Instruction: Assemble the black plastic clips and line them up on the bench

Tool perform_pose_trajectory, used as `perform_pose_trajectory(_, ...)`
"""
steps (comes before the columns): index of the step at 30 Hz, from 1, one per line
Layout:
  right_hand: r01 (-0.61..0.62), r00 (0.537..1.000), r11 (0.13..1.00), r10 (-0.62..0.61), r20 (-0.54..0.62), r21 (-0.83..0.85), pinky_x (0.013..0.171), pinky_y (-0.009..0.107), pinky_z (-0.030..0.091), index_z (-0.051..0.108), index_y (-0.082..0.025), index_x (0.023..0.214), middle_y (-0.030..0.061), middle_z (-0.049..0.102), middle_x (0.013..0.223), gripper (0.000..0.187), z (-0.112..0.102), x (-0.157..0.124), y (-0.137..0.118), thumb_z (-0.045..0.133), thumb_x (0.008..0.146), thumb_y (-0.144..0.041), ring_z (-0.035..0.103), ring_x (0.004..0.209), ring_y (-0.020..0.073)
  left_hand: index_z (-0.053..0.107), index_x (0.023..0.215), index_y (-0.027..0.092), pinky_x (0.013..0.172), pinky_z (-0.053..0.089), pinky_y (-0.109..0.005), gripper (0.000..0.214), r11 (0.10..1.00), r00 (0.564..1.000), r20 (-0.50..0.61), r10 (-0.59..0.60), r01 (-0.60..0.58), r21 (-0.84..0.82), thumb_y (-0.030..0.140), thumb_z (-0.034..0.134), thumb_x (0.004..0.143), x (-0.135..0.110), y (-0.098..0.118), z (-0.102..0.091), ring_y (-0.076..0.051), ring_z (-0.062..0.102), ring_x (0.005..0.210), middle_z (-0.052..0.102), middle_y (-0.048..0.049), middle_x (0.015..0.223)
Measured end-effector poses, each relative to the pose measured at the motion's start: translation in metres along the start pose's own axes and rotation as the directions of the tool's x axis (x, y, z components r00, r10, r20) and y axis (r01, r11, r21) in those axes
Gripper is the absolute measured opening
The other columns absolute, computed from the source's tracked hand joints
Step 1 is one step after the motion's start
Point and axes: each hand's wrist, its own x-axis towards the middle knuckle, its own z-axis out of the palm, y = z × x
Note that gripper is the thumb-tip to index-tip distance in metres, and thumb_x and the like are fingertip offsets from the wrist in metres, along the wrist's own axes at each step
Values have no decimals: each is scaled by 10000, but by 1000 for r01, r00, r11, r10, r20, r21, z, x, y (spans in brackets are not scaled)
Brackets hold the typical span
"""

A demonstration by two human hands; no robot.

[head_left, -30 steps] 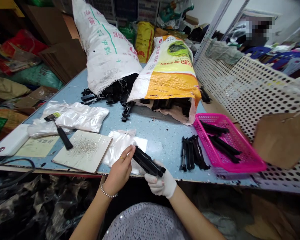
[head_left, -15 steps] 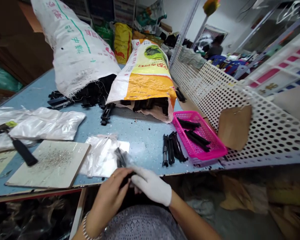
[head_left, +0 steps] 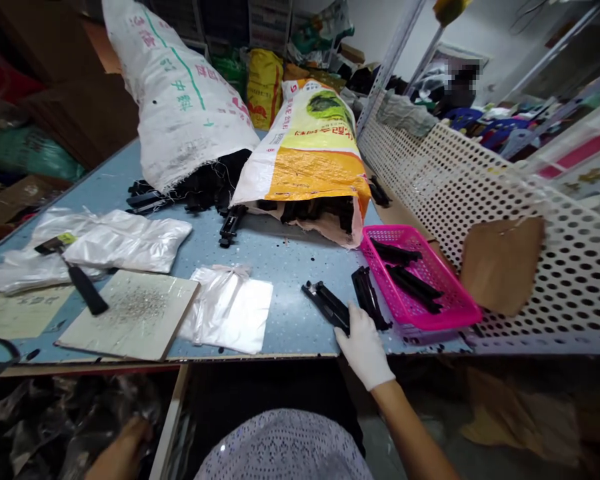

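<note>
My right hand, in a white glove, is closed at the near ends of long black plastic pieces lying at a slant on the blue table. Just right of it lie more black pieces, beside a pink basket that holds several of the same kind. My bare left hand is low at the left, over an open drawer of dark pieces in clear plastic. Its fingers are blurred and dim, so whether it holds anything is unclear.
A stack of clear plastic bags lies mid-table, left of it a board with a black-handled hammer. Two big sacks, one white and one yellow-orange, spill black pieces. A perforated white panel borders the right side.
My hands were together at the table edge around a dark item and have parted. The left went down to the drawer, the right reached right to the black pieces, which now lie slanted.
</note>
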Motion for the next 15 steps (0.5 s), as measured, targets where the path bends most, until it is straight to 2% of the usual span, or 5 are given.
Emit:
perform_pose_trajectory(4,30,1000,997,-30,-1,73,936,456,427,499,-108,1344,187,601,1162,517,-1,3,11,572,880,-323,532,1093,332,674,691,229,795,546,-429,117,994,952,303,44,-12,-107,185,566,694,15,-12,24,-331,740,850,746,-61,769)
perform_pose_trajectory(8,-85,995,885,47,93,458,983,445,411,582,-128,1246,146,621,1172,484,-9,3,2,630,841,-387,552,1104,307,683,805,219,783,534,-381,135,962,925,328,195,-114,-249,269,558,805,32,24,2,-280,723,819,731,-65,785)
perform_pose_trajectory(11,-239,960,574,21,277,783,881,383,466,642,-169,1143,90,655,1079,417,-17,-2,-23,623,856,-471,585,995,262,630,1066,242,732,531,-314,250,760,899,54,435,-334,-558,364,445,949,55,97,-25,-197,677,769,699,-43,898)
perform_pose_trajectory(13,-287,935,385,-85,343,877,766,337,484,677,-174,1019,75,647,989,354,-21,-7,-38,610,874,-490,582,893,231,619,952,203,791,517,-354,178,750,874,-300,382,-483,-452,330,497,931,76,147,-33,-218,642,843,653,-77,933)
perform_pose_trajectory(15,-330,912,257,-162,377,908,686,303,474,683,-172,916,75,630,943,322,-22,-12,-47,615,879,-485,565,821,203,611,826,178,805,504,-383,139,803,836,-449,315,-487,-343,298,571,886,97,179,-33,-252,617,897,618,-111,955)
